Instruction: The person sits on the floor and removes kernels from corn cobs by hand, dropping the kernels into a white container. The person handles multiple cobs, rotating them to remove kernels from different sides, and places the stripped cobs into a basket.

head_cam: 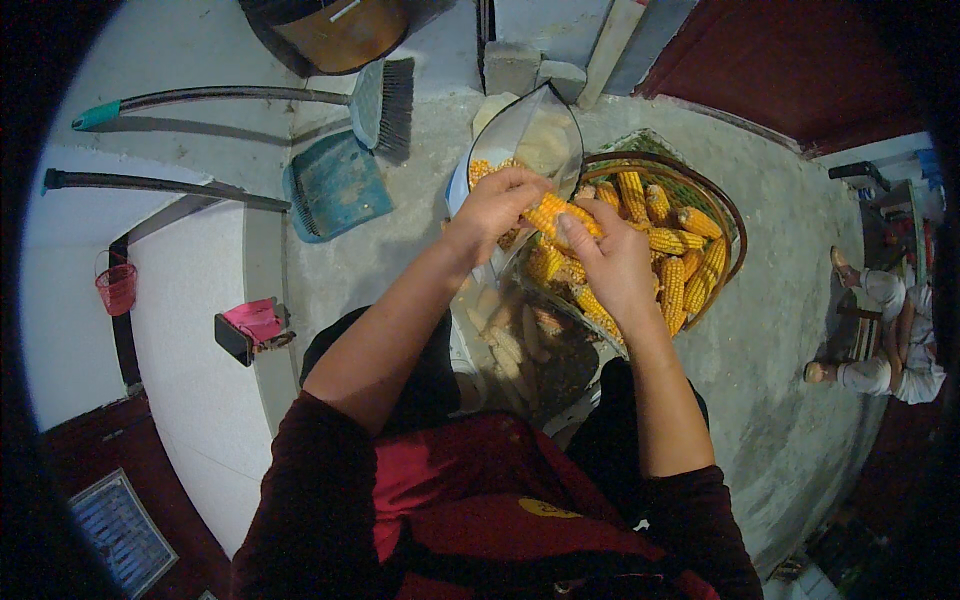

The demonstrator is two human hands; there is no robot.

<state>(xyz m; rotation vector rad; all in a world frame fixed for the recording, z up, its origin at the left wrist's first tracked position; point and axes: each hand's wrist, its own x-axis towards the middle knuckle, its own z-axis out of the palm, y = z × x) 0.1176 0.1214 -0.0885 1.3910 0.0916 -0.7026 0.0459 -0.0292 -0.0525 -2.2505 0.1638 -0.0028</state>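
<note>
Both my hands grip one yellow corn cob [556,215] above the near edge of a woven basket. My left hand [501,204] has its fingers round the cob's left end, and my right hand [616,251] holds the right end with the thumb on the kernels. Under and right of them, the basket [739,217] is heaped with unshelled corn cobs [673,289]. Just beyond my left hand, an open sack [553,127] with a dark rim contains loose yellow kernels [484,171]. Pale stripped cobs [504,352] lie below, between my legs.
A blue dustpan [341,187] and a broom [367,105] stand to the left. A phone [234,339] and a pink item [255,319] sit on a ledge. Concrete blocks [511,69] are by the far wall. Another person [892,330] sits at the far right.
</note>
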